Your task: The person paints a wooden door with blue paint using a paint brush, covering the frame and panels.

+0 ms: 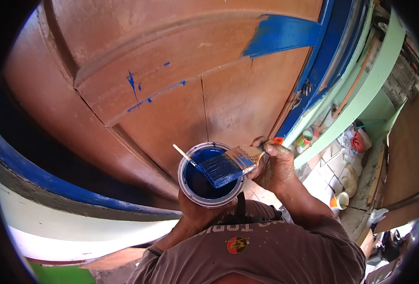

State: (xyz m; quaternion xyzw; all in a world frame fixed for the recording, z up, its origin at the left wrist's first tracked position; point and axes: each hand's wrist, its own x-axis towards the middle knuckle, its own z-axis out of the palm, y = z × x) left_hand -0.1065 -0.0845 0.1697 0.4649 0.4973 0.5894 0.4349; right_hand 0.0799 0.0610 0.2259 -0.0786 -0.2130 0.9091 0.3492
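My right hand [274, 163] grips a wide paintbrush [238, 163] by its handle, whose orange-red end pokes out past the fingers. Blue paint coats the bristles, which lie over the opening of a paint can [185, 188]. Blue paint shows inside the can, and a thin stick [185, 154] leans out over its rim. From below and the near side, my left hand [197, 208] holds the can; most of its fingers are hidden. Beyond stands a brown wooden door [162, 113] with a broad blue painted patch [285, 35] at upper right and a few blue marks at left.
A blue door frame [325, 52] with a latch [306, 87] runs along the right. Past it, a cup [342, 200], a red bundle [359, 141] and other clutter lie on the tiled floor. A curved blue-and-white wall edge [77, 189] borders the left.
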